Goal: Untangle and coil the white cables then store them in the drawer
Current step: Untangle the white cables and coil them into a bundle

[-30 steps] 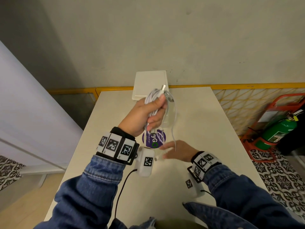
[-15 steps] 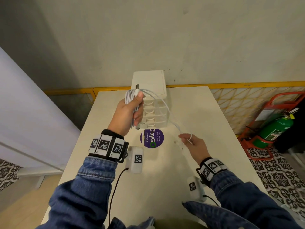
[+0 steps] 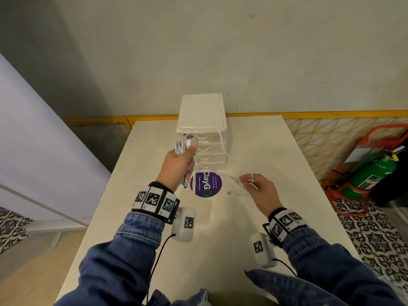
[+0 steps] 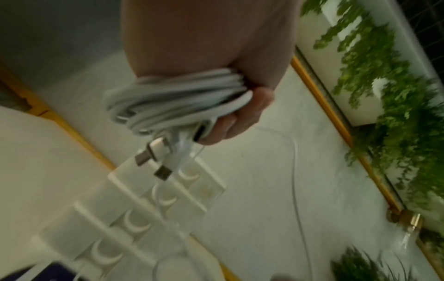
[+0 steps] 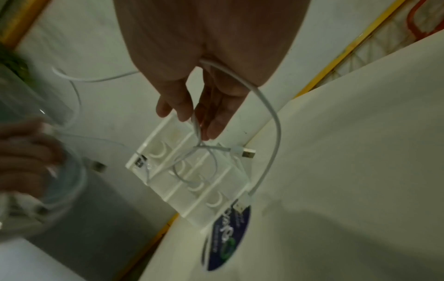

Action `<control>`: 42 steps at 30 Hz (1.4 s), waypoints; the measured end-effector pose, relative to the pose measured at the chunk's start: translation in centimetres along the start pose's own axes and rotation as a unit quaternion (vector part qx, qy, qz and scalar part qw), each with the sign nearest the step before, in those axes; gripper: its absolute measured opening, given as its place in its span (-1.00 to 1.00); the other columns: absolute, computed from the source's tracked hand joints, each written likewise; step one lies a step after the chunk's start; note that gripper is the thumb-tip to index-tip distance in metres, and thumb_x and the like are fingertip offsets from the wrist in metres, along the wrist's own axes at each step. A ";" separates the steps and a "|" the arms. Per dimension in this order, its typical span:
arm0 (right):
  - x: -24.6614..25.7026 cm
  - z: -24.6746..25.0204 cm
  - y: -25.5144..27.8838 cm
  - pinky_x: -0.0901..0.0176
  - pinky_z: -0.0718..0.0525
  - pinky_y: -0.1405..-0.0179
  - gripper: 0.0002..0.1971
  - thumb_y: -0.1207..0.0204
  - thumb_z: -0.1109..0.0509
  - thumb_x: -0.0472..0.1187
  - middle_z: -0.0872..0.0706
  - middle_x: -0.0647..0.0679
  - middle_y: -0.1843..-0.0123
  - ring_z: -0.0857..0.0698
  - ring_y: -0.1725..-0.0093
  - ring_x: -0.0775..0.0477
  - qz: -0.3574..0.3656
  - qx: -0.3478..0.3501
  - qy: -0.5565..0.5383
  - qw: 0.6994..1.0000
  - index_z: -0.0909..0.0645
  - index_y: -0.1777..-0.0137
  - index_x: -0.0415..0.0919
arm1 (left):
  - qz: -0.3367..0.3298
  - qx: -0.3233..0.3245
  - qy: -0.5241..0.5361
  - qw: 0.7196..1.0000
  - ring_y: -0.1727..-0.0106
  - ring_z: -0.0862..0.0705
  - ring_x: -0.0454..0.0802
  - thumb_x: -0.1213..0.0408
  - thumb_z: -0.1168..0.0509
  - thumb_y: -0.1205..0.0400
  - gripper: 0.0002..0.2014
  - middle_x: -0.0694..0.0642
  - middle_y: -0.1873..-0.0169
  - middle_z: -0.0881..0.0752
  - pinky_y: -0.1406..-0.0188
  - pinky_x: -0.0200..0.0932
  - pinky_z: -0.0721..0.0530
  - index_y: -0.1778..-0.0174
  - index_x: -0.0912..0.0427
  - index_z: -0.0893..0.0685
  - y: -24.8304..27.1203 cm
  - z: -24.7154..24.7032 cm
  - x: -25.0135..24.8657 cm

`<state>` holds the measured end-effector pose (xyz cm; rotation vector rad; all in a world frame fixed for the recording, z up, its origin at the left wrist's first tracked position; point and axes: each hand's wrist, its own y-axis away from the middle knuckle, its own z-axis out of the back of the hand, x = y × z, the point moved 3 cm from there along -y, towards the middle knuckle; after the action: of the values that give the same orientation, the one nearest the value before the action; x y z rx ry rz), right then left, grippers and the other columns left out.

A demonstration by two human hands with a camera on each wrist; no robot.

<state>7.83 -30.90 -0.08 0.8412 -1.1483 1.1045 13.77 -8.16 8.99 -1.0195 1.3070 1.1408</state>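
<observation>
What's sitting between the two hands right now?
A slack strand of white cable arcs from the left hand to the right hand, passing before the drawer unit; below lies the purple sticker. Head view.

The left hand (image 3: 177,165) gripped a coiled bundle of white cables (image 3: 182,146) upright, held above the white table (image 3: 265,151) just in front of the small drawer unit (image 3: 202,129). From the bundle a loose cable strand (image 3: 221,142) arched over the front of the drawers and ran down to the right hand (image 3: 260,191), which pinched it with a loop around one finger. Its free end hung just above the tabletop near a round purple sticker (image 3: 206,184). Both wrists wore marker-patterned bands over denim sleeves. A green fire extinguisher (image 3: 373,173) stood in a red stand on the patterned floor to the right.
</observation>
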 end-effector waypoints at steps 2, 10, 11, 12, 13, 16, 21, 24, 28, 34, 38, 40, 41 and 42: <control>1.3 -0.7 -0.1 0.32 -0.59 -0.02 -0.69 -0.45 -0.34 -0.51 -0.75 -0.08 0.09 -0.69 0.14 0.14 0.011 0.018 -0.046 0.999 -0.70 0.21 -0.06 | 0.029 -0.005 -0.040 0.999 0.69 -0.33 0.00 -0.01 -0.29 -0.63 -0.58 0.08 0.67 -0.37 0.60 -0.20 -0.37 0.46 0.16 -0.42 0.0 -0.7 1.6; 5.1 -2.7 0.3 0.09 -0.69 -0.10 -0.88 -0.49 -0.30 -0.51 -0.76 -0.15 0.11 -0.71 0.04 -0.04 0.056 0.071 -0.130 0.987 -0.66 0.13 -0.38 | 0.104 -0.006 -0.090 0.991 0.78 -0.34 -0.05 0.05 -0.44 -0.53 -0.50 0.03 0.84 -0.39 0.69 -0.30 -0.35 0.65 0.15 -0.43 0.6 -3.0 4.8; 5.4 -2.9 0.5 0.13 -0.70 -0.07 -0.87 -0.51 -0.28 -0.51 -0.75 -0.15 0.13 -0.71 0.07 -0.01 0.062 0.079 -0.133 0.986 -0.65 0.13 -0.37 | 0.109 -0.005 -0.092 0.990 0.78 -0.33 -0.05 0.06 -0.43 -0.54 -0.50 0.03 0.85 -0.39 0.67 -0.29 -0.35 0.65 0.17 -0.43 0.6 -2.9 5.0; 5.6 -3.0 0.5 0.16 -0.70 -0.05 -0.85 -0.53 -0.25 -0.50 -0.74 -0.13 0.15 -0.71 0.09 0.00 0.070 0.083 -0.129 0.986 -0.64 0.14 -0.34 | 0.111 -0.006 -0.092 0.989 0.78 -0.33 -0.05 0.05 -0.42 -0.55 -0.50 0.03 0.85 -0.39 0.66 -0.26 -0.35 0.63 0.19 -0.44 0.6 -2.8 5.2; 5.7 -3.0 0.5 0.18 -0.71 -0.02 -0.82 -0.54 -0.23 -0.50 -0.74 -0.10 0.18 -0.71 0.10 0.00 0.076 0.082 -0.124 0.986 -0.63 0.15 -0.30 | 0.112 -0.011 -0.092 0.989 0.78 -0.34 -0.05 0.03 -0.39 -0.56 -0.52 0.03 0.84 -0.39 0.65 -0.25 -0.35 0.58 0.24 -0.47 0.5 -2.5 5.3; 5.6 -2.4 0.2 0.31 -0.69 0.16 -0.75 -0.60 -0.15 -0.47 -0.70 -0.01 0.38 -0.72 0.27 0.03 0.080 0.061 -0.120 0.988 -0.60 0.08 -0.17 | 0.110 -0.048 -0.097 0.988 0.74 -0.37 -0.04 -0.10 -0.28 -0.61 -0.49 0.04 0.77 -0.42 0.61 -0.25 -0.36 0.32 0.37 -0.62 0.1 -1.0 5.4; 3.6 -0.5 -0.7 0.35 -0.48 0.45 -0.76 -0.64 -0.16 -0.33 -0.48 -0.05 0.45 -0.44 0.51 0.08 0.052 0.017 -0.060 0.997 -0.62 -0.13 -0.08 | 0.091 -0.140 -0.026 0.986 0.76 -0.38 -0.13 -0.04 -0.25 -0.64 -0.63 -0.05 0.78 -0.43 0.62 -0.25 -0.35 0.25 0.22 -0.63 -0.4 1.9 4.0; 1.3 0.8 -1.1 0.21 -0.60 0.38 -0.86 -0.59 -0.28 -0.26 -0.66 -0.08 0.37 -0.58 0.44 0.02 -0.007 0.002 -0.005 1.000 -0.66 -0.05 -0.11 | 0.077 -0.186 0.007 0.980 0.72 -0.40 -0.12 -0.07 -0.23 -0.65 -0.64 -0.05 0.71 -0.46 0.63 -0.25 -0.40 0.24 0.17 -0.61 -0.5 3.2 3.0; -2.2 2.5 -1.3 0.06 -0.66 0.04 -0.92 -0.51 -0.40 -0.18 -0.78 -0.07 0.21 -0.72 0.13 -0.08 -0.056 0.031 0.108 0.992 -0.70 0.18 -0.04 | 0.059 -0.226 0.043 0.971 0.70 -0.43 -0.13 -0.04 -0.26 -0.64 -0.69 0.04 0.58 -0.49 0.55 -0.18 -0.44 0.24 0.14 -0.59 -0.6 4.3 2.1; -3.6 3.2 -1.1 -0.03 -0.58 -0.24 -0.66 -0.42 -0.33 -0.29 -0.73 0.02 -0.09 -0.66 -0.16 -0.07 -0.051 0.068 0.330 0.940 -0.64 -0.13 0.10 | 0.048 -0.201 0.049 0.977 0.68 -0.41 -0.10 -0.03 -0.26 -0.64 -0.69 0.02 0.61 -0.46 0.56 -0.19 -0.41 0.24 0.15 -0.59 -0.7 3.3 1.9; -2.2 2.3 -1.5 -0.10 -0.41 -0.46 -0.30 -0.39 -0.41 -0.26 -0.46 -0.16 -0.44 -0.42 -0.46 -0.18 -0.046 0.109 0.317 0.941 -0.26 -0.54 -0.05 | 0.045 -0.118 0.016 0.992 0.70 -0.35 -0.09 -0.03 -0.26 -0.64 -0.66 -0.06 0.72 -0.41 0.60 -0.22 -0.34 0.26 0.18 -0.58 -0.7 1.9 1.1; -0.2 1.3 -1.6 -0.03 -0.34 -0.52 -0.15 -0.39 -0.49 -0.19 -0.35 -0.14 -0.54 -0.36 -0.52 -0.13 -0.008 0.098 0.254 0.962 -0.09 -0.61 -0.08 | 0.037 -0.039 -0.020 0.998 0.70 -0.31 -0.06 -0.03 -0.26 -0.64 -0.64 -0.06 0.73 -0.39 0.61 -0.21 -0.30 0.27 0.21 -0.56 -0.5 0.9 0.5; 1.0 0.7 -1.5 0.02 -0.32 -0.53 -0.09 -0.37 -0.53 -0.16 -0.32 -0.11 -0.57 -0.34 -0.53 -0.09 0.017 0.089 0.224 0.970 -0.04 -0.62 -0.07 | 0.033 -0.002 -0.042 0.999 0.70 -0.30 -0.05 -0.04 -0.27 -0.63 -0.63 -0.04 0.73 -0.38 0.62 -0.22 -0.30 0.28 0.22 -0.56 -0.3 0.3 0.1; 2.3 0.2 -1.5 0.10 -0.29 -0.52 -0.03 -0.35 -0.56 -0.14 -0.30 -0.06 -0.59 -0.32 -0.55 -0.03 0.041 0.084 0.192 0.977 0.00 -0.62 -0.06 | 0.031 0.030 -0.064 0.997 0.71 -0.29 -0.04 -0.03 -0.27 -0.63 -0.63 -0.01 0.72 -0.38 0.63 -0.22 -0.31 0.29 0.22 -0.56 -0.1 -0.3 -0.3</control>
<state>9.32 -30.95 2.22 0.6743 -0.7804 1.3777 13.82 -8.47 9.26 -0.8536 1.2703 1.1861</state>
